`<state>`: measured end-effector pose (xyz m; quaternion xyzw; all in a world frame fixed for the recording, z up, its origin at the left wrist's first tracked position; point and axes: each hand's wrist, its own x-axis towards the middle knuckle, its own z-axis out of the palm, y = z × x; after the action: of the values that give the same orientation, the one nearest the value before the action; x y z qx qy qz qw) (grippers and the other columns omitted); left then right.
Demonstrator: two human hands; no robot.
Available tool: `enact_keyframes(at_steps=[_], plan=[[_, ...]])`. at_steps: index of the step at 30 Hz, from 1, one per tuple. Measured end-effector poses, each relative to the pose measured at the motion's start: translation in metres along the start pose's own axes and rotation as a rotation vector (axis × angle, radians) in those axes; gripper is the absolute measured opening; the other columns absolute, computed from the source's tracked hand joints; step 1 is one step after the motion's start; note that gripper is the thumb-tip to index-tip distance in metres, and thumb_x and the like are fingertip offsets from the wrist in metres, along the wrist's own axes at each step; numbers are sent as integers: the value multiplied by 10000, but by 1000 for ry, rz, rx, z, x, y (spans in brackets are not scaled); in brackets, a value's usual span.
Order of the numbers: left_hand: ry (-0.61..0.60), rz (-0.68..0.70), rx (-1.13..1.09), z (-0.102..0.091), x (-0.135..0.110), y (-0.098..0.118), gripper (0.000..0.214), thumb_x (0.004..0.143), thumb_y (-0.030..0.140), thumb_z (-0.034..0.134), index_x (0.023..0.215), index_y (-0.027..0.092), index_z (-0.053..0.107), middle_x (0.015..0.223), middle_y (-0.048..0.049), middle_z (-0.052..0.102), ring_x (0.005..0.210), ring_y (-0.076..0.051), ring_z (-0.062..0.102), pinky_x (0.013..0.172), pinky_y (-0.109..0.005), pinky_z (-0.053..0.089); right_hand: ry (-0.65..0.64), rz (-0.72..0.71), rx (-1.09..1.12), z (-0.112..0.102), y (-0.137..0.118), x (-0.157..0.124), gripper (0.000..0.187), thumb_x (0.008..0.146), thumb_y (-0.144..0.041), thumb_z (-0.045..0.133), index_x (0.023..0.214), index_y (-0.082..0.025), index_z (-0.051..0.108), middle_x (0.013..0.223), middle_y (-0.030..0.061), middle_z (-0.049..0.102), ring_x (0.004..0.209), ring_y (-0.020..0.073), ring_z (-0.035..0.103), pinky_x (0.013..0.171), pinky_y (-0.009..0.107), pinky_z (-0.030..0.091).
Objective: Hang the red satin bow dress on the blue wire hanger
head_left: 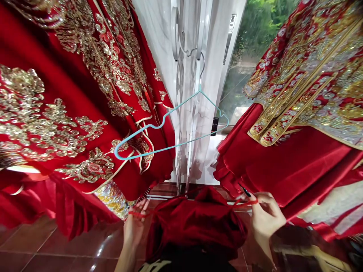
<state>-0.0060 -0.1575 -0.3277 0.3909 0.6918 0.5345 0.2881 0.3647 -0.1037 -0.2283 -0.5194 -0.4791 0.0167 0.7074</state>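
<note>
Left hand (135, 231) and right hand (265, 213) at bottom of view, each grip clamped on a thin red cord (246, 204). Cord runs to a bunched red cloth (195, 226) between the hands, held above the tile floor (56, 241). Red gown with gold embroidery (56, 113) hangs on left, second embroidered red gown (306, 94) on right. Blue wire hanger (181, 106) hangs between them, in front of white curtain (215, 75), window (258, 41) to its right.

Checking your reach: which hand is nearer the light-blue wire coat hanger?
Left. Left hand sits below the light-blue wire coat hanger, near its tip; right hand farther, below and to the right.
</note>
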Motion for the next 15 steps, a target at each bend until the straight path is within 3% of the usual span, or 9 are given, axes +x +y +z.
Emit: enact_keyframes(at_steps=[4,8,12,15], plan=[[35,-108,-335,8,1,48,434,779,615,696,999,241,690,1180,-124,739,1166,-361,685,507,-270,578,10,103,32,12,20,25,262,728,-380,805,633,-194,647,602,-14,595,570,139,516,536,306,423],[80,-49,-506,-6,2,119,345,684,394,842,971,220,763,1301,-80,703,1190,-369,672,446,-219,584,-16,266,196,35,54,83,346,671,-462,835,565,-176,671,563,-1,647,559,157,604,668,375,555],[264,105,-400,-24,-6,178,206,733,341,799,915,243,801,1150,-38,770,1149,-354,698,605,-295,684,-139,419,519,74,82,152,413,448,-498,931,552,-187,681,598,11,711,623,193,705,819,433,615],[276,297,-163,-32,-16,202,237,848,366,691,1061,327,789,1157,25,766,1143,-318,702,804,-377,690,-295,437,605,108,87,189,453,405,-504,947,665,-197,739,748,37,778,786,234,759,864,438,624]])
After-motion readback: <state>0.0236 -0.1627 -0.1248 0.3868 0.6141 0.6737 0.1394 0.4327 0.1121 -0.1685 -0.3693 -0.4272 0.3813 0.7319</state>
